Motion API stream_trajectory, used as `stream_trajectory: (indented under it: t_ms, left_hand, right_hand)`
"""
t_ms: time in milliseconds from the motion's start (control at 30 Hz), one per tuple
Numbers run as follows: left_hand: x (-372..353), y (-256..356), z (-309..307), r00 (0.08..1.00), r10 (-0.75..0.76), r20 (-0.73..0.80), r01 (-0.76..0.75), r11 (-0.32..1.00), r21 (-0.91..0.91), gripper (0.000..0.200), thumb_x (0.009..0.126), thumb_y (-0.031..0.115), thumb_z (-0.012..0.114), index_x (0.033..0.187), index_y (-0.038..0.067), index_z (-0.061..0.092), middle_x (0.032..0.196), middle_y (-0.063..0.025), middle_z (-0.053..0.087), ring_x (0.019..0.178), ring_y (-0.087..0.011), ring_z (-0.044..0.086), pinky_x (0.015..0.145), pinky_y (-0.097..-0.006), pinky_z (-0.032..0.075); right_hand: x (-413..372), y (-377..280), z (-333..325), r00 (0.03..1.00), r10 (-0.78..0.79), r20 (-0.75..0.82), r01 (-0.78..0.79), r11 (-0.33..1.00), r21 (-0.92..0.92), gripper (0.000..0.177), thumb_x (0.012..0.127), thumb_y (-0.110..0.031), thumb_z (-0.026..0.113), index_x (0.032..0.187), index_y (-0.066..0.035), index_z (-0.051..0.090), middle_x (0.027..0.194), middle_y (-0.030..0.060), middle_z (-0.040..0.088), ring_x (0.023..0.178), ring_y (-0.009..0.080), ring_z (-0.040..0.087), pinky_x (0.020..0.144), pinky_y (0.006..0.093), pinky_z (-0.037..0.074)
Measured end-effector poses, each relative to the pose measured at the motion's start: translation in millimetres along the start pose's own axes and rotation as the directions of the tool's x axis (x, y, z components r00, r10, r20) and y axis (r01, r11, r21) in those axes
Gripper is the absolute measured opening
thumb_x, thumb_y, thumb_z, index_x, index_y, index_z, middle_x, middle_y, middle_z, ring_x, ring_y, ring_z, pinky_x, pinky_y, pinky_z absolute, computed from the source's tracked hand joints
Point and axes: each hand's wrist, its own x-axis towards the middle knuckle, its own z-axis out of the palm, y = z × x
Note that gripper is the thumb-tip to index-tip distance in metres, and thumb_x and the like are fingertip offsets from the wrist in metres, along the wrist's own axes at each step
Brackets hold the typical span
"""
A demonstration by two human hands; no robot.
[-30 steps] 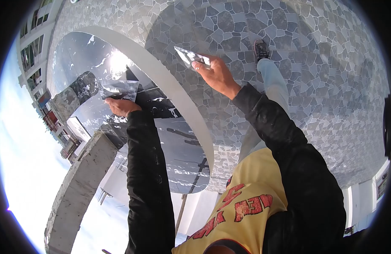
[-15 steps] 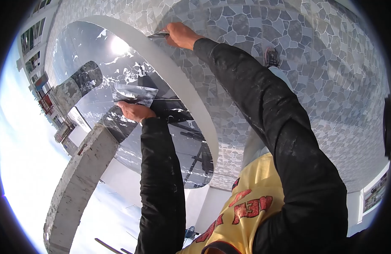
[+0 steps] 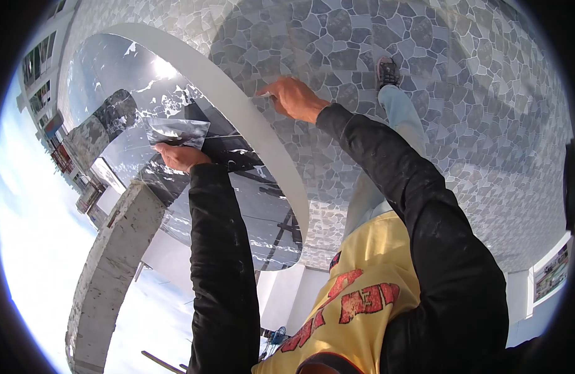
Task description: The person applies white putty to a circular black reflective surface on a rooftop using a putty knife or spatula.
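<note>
I am watching the left hand [image 3: 178,156], just left of the white curved band [image 3: 256,137], with its fingers clamped on the lower edge of a flat steel blade [image 3: 175,132]. The blade is sitting over the glossy dark panel [image 3: 132,87] that the band is framing. I am judging it to be thin, stiff and light, with smears making its face slick. The safest hold is at the lower edge, where the hand is gripping it now, since the free edges look sharp.

The right hand [image 3: 297,100] is pressing on the band's outer edge, where it is meeting the stone-pattern tiling [image 3: 424,93]. Its fingers are bunched together, and I cannot tell whether anything thin is pinched between them.

Below the band, the yellow shirt [image 3: 362,299] is showing red block letters, but they are creased and turned away, so I am not making out a word.
</note>
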Motion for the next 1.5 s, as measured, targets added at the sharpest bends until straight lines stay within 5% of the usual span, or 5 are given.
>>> stream_trajectory:
  t_ms: [467, 633, 967, 1233, 1500]
  left_hand:
    - [15.4, -24.7, -0.4, 0.983, 0.181, 0.017, -0.182, 0.978, 0.102, 0.065, 0.104, 0.042, 0.034, 0.124, -0.017, 0.053, 0.126, -0.0301, 0.058, 0.111, -0.0343, 0.058, 0.1, -0.0385, 0.042]
    - [-3.0, 10.5, -5.2, 0.998, -0.021, 0.067, 0.022, 1.0, -0.016, 0.064, 0.104, 0.041, 0.036, 0.129, -0.017, 0.049, 0.134, -0.0293, 0.053, 0.119, -0.0329, 0.055, 0.103, -0.0363, 0.041]
    - [-0.7, 8.1, -2.4, 0.995, -0.091, 0.046, 0.096, 0.986, -0.137, 0.061, 0.103, 0.039, 0.04, 0.128, -0.016, 0.051, 0.129, -0.0253, 0.057, 0.114, -0.0284, 0.056, 0.1, -0.0329, 0.041]
    - [2.1, -2.6, 1.1, 1.0, -0.029, -0.006, 0.027, 0.987, -0.159, 0.061, 0.103, 0.039, 0.04, 0.125, -0.016, 0.054, 0.124, -0.0243, 0.06, 0.11, -0.0285, 0.058, 0.099, -0.0332, 0.041]
    - [-2.1, 6.2, -0.5, 0.998, -0.055, 0.038, 0.062, 0.972, -0.226, 0.062, 0.103, 0.041, 0.042, 0.127, -0.015, 0.053, 0.126, -0.0231, 0.06, 0.111, -0.027, 0.058, 0.099, -0.0332, 0.042]
  right_hand:
    - [-90.1, 10.4, 21.2, 0.993, -0.114, 0.009, 0.113, 0.977, -0.183, 0.033, 0.077, -0.005, 0.064, 0.11, -0.009, 0.071, 0.085, 0.0173, 0.069, 0.082, 0.0354, 0.066, 0.075, 0.0467, 0.051]
    - [-45.8, -43.6, -37.8, 0.932, 0.328, -0.155, -0.254, 0.895, 0.367, 0.029, 0.085, -0.009, 0.06, 0.112, -0.004, 0.07, 0.074, 0.0189, 0.067, 0.062, 0.0298, 0.063, 0.06, 0.0373, 0.049]
    - [62.2, -61.2, -11.5, 0.927, -0.102, -0.36, 0.181, 0.964, 0.194, 0.033, 0.089, -0.006, 0.057, 0.121, -0.005, 0.065, 0.085, 0.0225, 0.068, 0.066, 0.0286, 0.065, 0.064, 0.0377, 0.051]
    - [32.5, -60.3, 17.1, 0.896, -0.275, -0.35, 0.314, 0.948, 0.06, 0.062, 0.076, 0.012, 0.051, 0.133, -0.011, 0.058, 0.13, 0.0129, 0.061, 0.123, 0.0284, 0.056, 0.106, 0.0374, 0.044]
    - [-10.3, -45.2, -2.8, 0.949, -0.21, -0.237, 0.235, 0.969, 0.08, 0.046, 0.083, 0.007, 0.056, 0.125, -0.01, 0.064, 0.122, 0.0125, 0.066, 0.107, 0.0259, 0.065, 0.089, 0.036, 0.052]
